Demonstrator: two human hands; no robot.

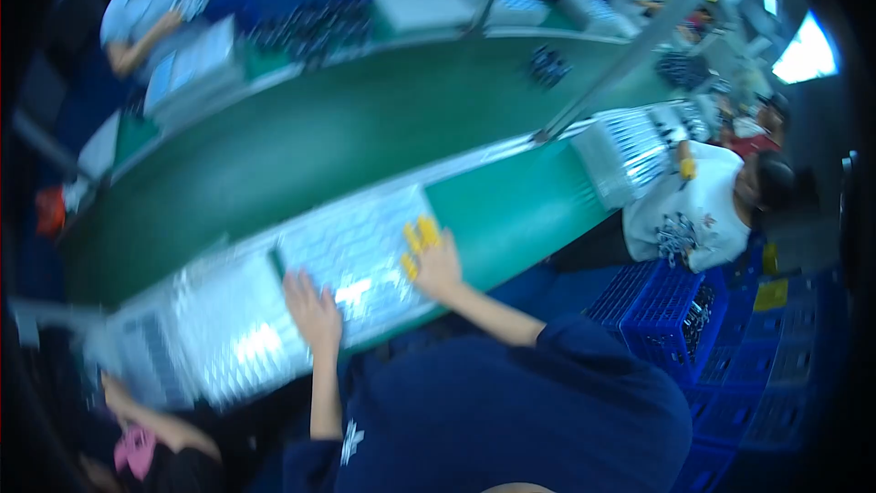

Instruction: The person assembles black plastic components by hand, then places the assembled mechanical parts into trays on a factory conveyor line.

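Observation:
A shiny, clear plastic tray with rows of moulded pockets (360,228) lies on the green worktop in front of me. My left hand (315,312) is at its near left edge, fingers stretched out, holding nothing I can see. Over the tray's right edge is my right hand (435,262), with yellow covers on several fingers; the fingers are apart and look flat on the plastic. Motion blur hides whether the pockets hold anything. A second clear tray or stack (242,324) stands directly left of my left hand.
A long green conveyor belt (274,160) runs beyond the trays, with a small dark pile of parts (548,66) on it. Blue crates (657,310) stand at the right. Co-workers sit near left, right and across the belt. A slanted metal post (602,78) rises beside the belt.

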